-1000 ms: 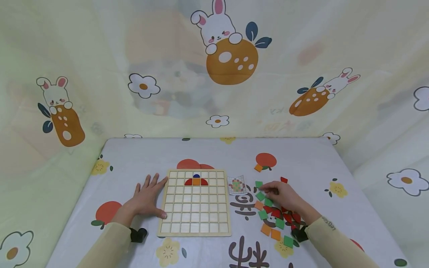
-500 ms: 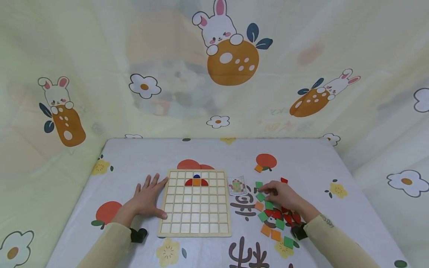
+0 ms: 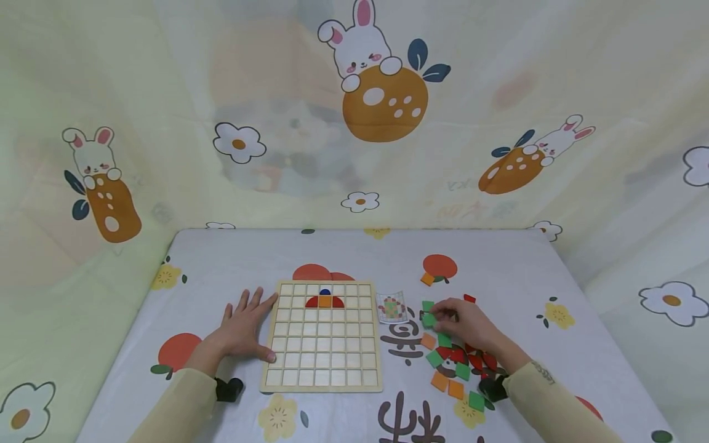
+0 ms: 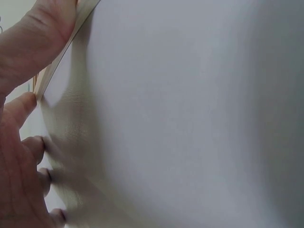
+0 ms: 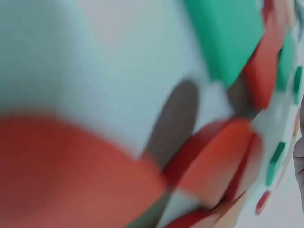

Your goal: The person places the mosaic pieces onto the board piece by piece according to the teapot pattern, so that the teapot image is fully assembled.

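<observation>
While the left hand [image 3: 244, 329] lies flat with spread fingers against the wooden grid board [image 3: 323, 369], the right hand [image 3: 462, 320] pinches a green square tile [image 3: 428, 320] just right of the pattern card [image 3: 392, 307]. Loose red, green and orange tiles [image 3: 456, 369] crowd beneath the wrist. Its tilt is too small to tell.

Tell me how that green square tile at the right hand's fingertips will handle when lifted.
The green tile looks thin and flat with crisp edges, so probably stiff and light. Lying flat on the tablecloth, it should not roll, but may need an edge pinch from the right hand.
</observation>
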The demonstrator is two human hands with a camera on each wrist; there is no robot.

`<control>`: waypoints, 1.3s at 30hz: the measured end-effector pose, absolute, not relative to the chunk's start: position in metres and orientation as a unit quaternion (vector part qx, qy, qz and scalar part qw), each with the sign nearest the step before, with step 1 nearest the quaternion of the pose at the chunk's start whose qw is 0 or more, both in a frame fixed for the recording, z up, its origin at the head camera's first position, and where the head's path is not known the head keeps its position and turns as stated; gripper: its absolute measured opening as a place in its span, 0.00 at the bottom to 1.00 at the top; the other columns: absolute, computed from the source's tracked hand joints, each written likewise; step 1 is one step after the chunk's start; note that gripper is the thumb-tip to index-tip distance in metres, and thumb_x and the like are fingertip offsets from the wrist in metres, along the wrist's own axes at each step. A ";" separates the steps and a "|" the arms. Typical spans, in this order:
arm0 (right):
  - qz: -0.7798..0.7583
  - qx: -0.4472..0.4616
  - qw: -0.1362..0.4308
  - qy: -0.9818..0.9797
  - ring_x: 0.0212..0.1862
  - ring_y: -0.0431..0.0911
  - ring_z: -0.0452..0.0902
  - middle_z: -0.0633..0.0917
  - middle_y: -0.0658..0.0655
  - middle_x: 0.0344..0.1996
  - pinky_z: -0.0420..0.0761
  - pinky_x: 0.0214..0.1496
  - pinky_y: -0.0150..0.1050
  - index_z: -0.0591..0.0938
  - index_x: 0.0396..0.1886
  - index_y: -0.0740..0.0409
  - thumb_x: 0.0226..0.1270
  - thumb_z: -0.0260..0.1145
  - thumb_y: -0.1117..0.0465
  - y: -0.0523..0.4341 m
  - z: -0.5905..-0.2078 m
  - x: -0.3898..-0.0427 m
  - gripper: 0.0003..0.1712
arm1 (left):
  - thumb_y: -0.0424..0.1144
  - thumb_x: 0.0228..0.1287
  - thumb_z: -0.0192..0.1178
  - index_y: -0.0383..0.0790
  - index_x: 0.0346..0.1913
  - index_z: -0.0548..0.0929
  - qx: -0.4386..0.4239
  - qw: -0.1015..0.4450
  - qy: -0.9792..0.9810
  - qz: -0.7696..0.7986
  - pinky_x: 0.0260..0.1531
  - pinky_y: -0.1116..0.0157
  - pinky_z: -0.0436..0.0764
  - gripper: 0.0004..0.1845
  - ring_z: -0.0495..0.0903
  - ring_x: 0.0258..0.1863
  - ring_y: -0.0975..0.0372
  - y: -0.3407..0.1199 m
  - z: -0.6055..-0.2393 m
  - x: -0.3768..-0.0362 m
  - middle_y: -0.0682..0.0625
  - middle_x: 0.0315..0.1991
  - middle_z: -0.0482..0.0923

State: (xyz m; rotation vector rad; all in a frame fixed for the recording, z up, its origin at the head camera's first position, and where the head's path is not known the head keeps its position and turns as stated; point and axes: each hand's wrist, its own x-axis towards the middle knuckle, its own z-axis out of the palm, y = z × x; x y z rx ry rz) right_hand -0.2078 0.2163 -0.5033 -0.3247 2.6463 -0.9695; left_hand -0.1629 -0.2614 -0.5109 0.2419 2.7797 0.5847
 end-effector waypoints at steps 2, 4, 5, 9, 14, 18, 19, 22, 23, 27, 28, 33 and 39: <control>-0.338 -0.125 0.137 0.923 0.39 0.45 0.72 0.81 0.48 0.37 0.77 0.38 0.32 0.83 0.50 0.53 0.60 0.70 0.60 0.210 -0.499 -0.207 0.17 | 0.62 0.25 0.78 0.46 0.75 0.54 0.084 0.144 0.965 0.203 0.62 0.32 0.36 0.69 0.34 0.72 0.38 -0.262 -0.511 -0.163 0.36 0.75 0.42; -0.344 -0.138 0.124 0.920 0.38 0.45 0.72 0.81 0.48 0.35 0.77 0.37 0.32 0.83 0.49 0.54 0.60 0.70 0.62 0.202 -0.494 -0.206 0.16 | 0.62 0.24 0.78 0.46 0.75 0.54 0.083 0.144 0.965 0.203 0.62 0.32 0.36 0.69 0.34 0.72 0.38 -0.262 -0.511 -0.163 0.36 0.75 0.42; -0.351 -0.144 0.119 0.918 0.37 0.45 0.72 0.81 0.48 0.35 0.77 0.36 0.32 0.83 0.48 0.54 0.60 0.70 0.63 0.197 -0.491 -0.206 0.16 | 0.62 0.24 0.78 0.46 0.75 0.54 0.083 0.144 0.965 0.202 0.62 0.32 0.36 0.69 0.34 0.72 0.38 -0.262 -0.511 -0.163 0.36 0.75 0.41; -0.366 -0.165 0.099 0.910 0.35 0.44 0.73 0.81 0.47 0.33 0.77 0.34 0.31 0.84 0.47 0.55 0.60 0.70 0.64 0.178 -0.485 -0.206 0.14 | 0.63 0.24 0.78 0.46 0.75 0.54 0.082 0.145 0.965 0.204 0.62 0.32 0.36 0.69 0.33 0.72 0.38 -0.262 -0.511 -0.163 0.36 0.75 0.41; -0.390 -0.188 0.079 0.898 0.33 0.43 0.73 0.82 0.48 0.32 0.76 0.32 0.31 0.84 0.45 0.57 0.58 0.70 0.65 0.154 -0.480 -0.207 0.14 | 0.63 0.24 0.78 0.47 0.75 0.54 0.081 0.145 0.964 0.206 0.63 0.32 0.36 0.69 0.33 0.73 0.39 -0.262 -0.511 -0.163 0.37 0.75 0.41; -0.401 -0.196 0.081 0.891 0.33 0.42 0.73 0.82 0.47 0.32 0.75 0.33 0.31 0.85 0.44 0.55 0.57 0.71 0.65 0.133 -0.477 -0.210 0.14 | 0.63 0.24 0.78 0.47 0.75 0.54 0.083 0.145 0.964 0.208 0.63 0.32 0.35 0.69 0.32 0.73 0.39 -0.262 -0.511 -0.163 0.37 0.75 0.41; -0.401 -0.197 0.082 0.891 0.33 0.41 0.73 0.82 0.46 0.32 0.76 0.33 0.31 0.85 0.44 0.54 0.57 0.71 0.64 0.128 -0.477 -0.210 0.13 | 0.63 0.23 0.78 0.47 0.75 0.54 0.083 0.144 0.964 0.209 0.62 0.32 0.35 0.69 0.33 0.73 0.39 -0.262 -0.511 -0.163 0.36 0.75 0.41; -0.411 -0.203 0.091 0.884 0.34 0.42 0.74 0.82 0.46 0.33 0.76 0.34 0.32 0.85 0.44 0.53 0.57 0.71 0.64 0.112 -0.475 -0.212 0.14 | 0.63 0.23 0.78 0.48 0.75 0.53 0.080 0.145 0.965 0.206 0.62 0.32 0.35 0.70 0.32 0.73 0.39 -0.262 -0.511 -0.163 0.37 0.75 0.40; -0.414 -0.206 0.095 0.881 0.34 0.42 0.74 0.82 0.46 0.33 0.77 0.34 0.33 0.85 0.44 0.53 0.57 0.71 0.64 0.107 -0.475 -0.213 0.14 | 0.63 0.23 0.78 0.48 0.75 0.53 0.079 0.145 0.965 0.205 0.62 0.32 0.35 0.70 0.32 0.73 0.38 -0.261 -0.511 -0.163 0.37 0.75 0.40; -0.422 -0.222 0.104 0.873 0.34 0.42 0.74 0.82 0.47 0.33 0.77 0.35 0.34 0.84 0.45 0.54 0.57 0.72 0.64 0.086 -0.474 -0.214 0.14 | 0.63 0.24 0.78 0.48 0.75 0.53 0.075 0.149 0.964 0.205 0.62 0.32 0.35 0.69 0.32 0.73 0.38 -0.260 -0.509 -0.163 0.37 0.75 0.40; -0.422 -0.223 0.106 0.872 0.34 0.41 0.74 0.82 0.46 0.33 0.77 0.35 0.33 0.84 0.45 0.54 0.57 0.72 0.63 0.080 -0.474 -0.214 0.14 | 0.62 0.24 0.78 0.48 0.75 0.53 0.075 0.151 0.964 0.204 0.63 0.32 0.35 0.69 0.32 0.73 0.38 -0.259 -0.509 -0.163 0.37 0.75 0.40; -0.436 -0.231 0.123 0.861 0.34 0.41 0.74 0.82 0.47 0.32 0.77 0.35 0.34 0.84 0.44 0.55 0.58 0.72 0.63 0.057 -0.476 -0.215 0.14 | 0.62 0.25 0.78 0.49 0.75 0.53 0.073 0.154 0.964 0.204 0.63 0.33 0.35 0.69 0.32 0.73 0.39 -0.259 -0.507 -0.163 0.37 0.76 0.40; -0.430 -0.254 0.135 0.856 0.33 0.41 0.76 0.81 0.48 0.29 0.77 0.35 0.32 0.85 0.42 0.58 0.57 0.71 0.65 0.031 -0.479 -0.218 0.12 | 0.63 0.25 0.78 0.50 0.75 0.53 0.068 0.156 0.964 0.205 0.63 0.33 0.34 0.69 0.31 0.73 0.39 -0.261 -0.509 -0.164 0.38 0.76 0.39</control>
